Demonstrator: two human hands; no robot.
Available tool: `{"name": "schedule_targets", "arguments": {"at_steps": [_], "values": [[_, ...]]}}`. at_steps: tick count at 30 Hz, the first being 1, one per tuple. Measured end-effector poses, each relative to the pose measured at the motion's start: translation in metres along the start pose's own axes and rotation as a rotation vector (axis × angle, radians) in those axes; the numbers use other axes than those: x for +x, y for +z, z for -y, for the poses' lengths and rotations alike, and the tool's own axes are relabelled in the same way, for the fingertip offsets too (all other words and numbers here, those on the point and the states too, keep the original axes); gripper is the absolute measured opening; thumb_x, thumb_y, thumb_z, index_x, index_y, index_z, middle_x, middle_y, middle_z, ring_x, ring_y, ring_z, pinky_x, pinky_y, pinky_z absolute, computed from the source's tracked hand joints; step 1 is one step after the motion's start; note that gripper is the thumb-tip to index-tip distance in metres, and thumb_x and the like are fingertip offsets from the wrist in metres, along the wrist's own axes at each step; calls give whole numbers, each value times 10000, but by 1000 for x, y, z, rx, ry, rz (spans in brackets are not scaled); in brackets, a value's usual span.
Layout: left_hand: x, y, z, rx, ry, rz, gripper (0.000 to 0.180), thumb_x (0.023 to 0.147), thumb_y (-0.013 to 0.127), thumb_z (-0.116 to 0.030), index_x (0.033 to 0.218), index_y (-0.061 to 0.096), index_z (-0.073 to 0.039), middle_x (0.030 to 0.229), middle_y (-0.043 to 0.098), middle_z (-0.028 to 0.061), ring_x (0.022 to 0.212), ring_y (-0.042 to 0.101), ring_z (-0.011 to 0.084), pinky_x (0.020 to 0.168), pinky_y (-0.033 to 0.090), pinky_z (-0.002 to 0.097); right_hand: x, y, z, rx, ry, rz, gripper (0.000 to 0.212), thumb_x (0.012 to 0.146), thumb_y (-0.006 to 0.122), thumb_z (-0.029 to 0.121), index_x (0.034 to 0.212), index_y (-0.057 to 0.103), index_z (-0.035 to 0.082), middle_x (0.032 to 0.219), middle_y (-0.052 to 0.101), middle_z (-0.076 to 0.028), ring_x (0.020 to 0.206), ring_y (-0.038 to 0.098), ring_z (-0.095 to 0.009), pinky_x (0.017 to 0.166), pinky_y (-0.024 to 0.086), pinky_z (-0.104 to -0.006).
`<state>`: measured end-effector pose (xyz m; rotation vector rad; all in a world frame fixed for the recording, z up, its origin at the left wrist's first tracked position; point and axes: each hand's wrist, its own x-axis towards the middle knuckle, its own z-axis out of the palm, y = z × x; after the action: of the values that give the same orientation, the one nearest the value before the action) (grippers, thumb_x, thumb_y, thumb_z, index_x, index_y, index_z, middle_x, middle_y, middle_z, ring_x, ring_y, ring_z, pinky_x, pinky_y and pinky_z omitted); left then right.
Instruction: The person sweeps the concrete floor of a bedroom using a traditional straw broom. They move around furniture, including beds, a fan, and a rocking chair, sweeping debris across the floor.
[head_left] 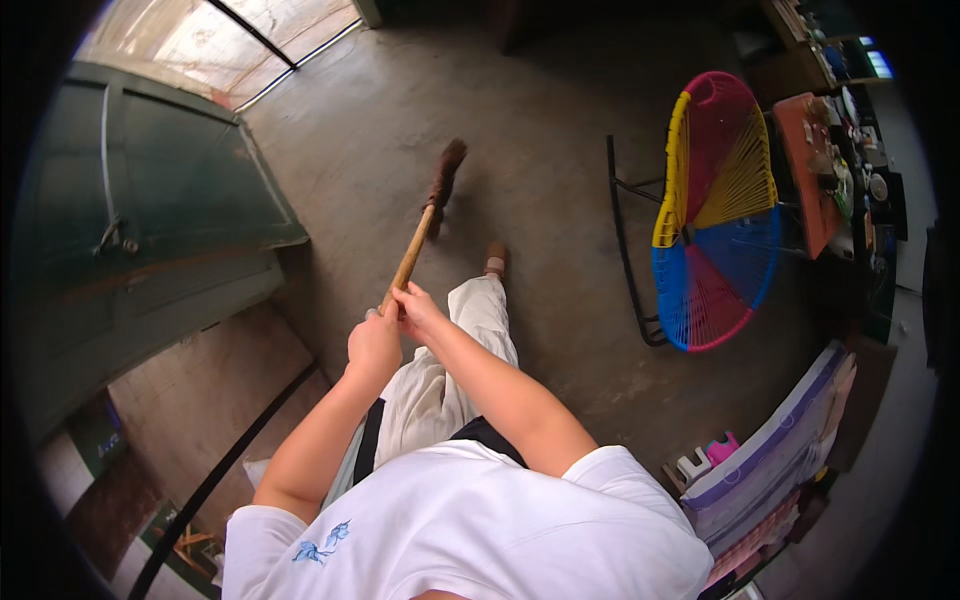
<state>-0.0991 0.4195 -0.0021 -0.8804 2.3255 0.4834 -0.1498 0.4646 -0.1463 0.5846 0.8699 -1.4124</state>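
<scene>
A broom (413, 254) with a pale wooden stick slants away from me, its brown head (446, 180) low over the grey floor. The head looks slightly blurred, and I cannot tell whether it touches the ground. My left hand (375, 340) is closed around the stick near its top end. Just beyond it, my right hand (416, 308) also wraps the stick, close against the left. Below and right of the broom head, my foot in a brown shoe (496, 260) stands on the floor.
To the right stands a rocking chair (715, 215) strung with red, yellow and blue cords. Behind it is a cluttered orange-red table (806, 175). A dark green door (190, 160) stands at left. Purple-and-white striped cloth (765, 450) lies at lower right, near small stools (708, 458).
</scene>
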Motion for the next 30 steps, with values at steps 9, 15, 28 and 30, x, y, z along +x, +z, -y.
{"name": "schedule_targets", "arguments": {"at_steps": [9,15,28,30], "values": [[131,-12,-155,-234,258,98,456,715,498,-65,1161,439,-138,922,571,204,808,578,348,693,465,424,-14,-115,189,-129,-124,-412,130,846,490,130,951,428,86,742,530,-61,592,545,-177,478,485,-356],[228,23,-222,-186,412,126,309,769,526,-152,1071,486,-107,922,577,169,841,573,331,690,471,409,6,-179,267,62,-155,-636,83,843,495,117,811,441,64,639,493,-50,486,461,-155,400,403,-294],[227,-83,-93,-315,83,85,427,696,480,-84,1123,462,-73,864,598,186,830,561,343,700,449,441,77,-7,250,-276,-50,-381,328,815,508,108,1116,386,61,744,554,-72,616,565,-185,426,465,-340],[211,-103,-82,-314,91,120,430,694,476,-75,1124,461,-72,846,595,199,812,563,352,698,449,442,68,10,236,-270,-49,-398,379,829,500,113,1173,349,65,734,546,-68,594,555,-175,426,463,-334]]}}
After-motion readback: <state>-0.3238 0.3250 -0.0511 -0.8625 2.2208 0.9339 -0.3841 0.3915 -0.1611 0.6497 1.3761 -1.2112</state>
